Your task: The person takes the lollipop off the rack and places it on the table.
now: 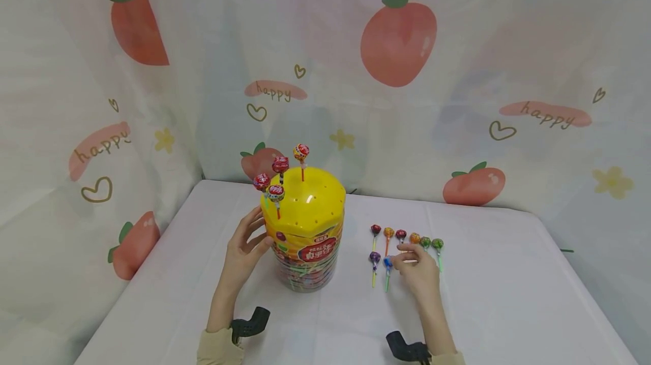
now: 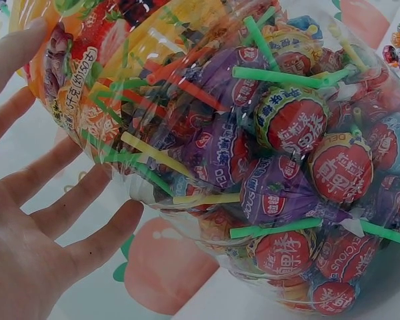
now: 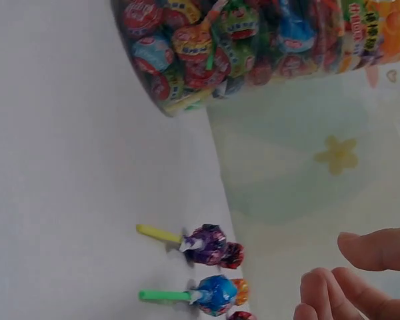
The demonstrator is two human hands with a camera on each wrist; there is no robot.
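Note:
A clear plastic jar (image 1: 310,283) full of wrapped lollipops stands on the table beneath a yellow domed lid (image 1: 317,195) with small holes. Several lollipops (image 1: 301,153) stick up from the lid's left and back parts. My left hand (image 1: 246,249) rests against the jar's left side, its fingers spread along the wall. Over the loose lollipops to the right hovers my right hand (image 1: 419,277), thumb apart from the fingers and nothing between them. Nearest to it lies a blue lollipop (image 3: 217,295) with a green stick, beside a purple lollipop (image 3: 205,244) with a yellow stick.
Behind the right hand runs a row of lollipops, among them a dark red one (image 1: 376,229) and a green one (image 1: 438,244); the hand partly hides some. A white cloth covers the table (image 1: 513,297). A printed curtain (image 1: 325,31) hangs behind it.

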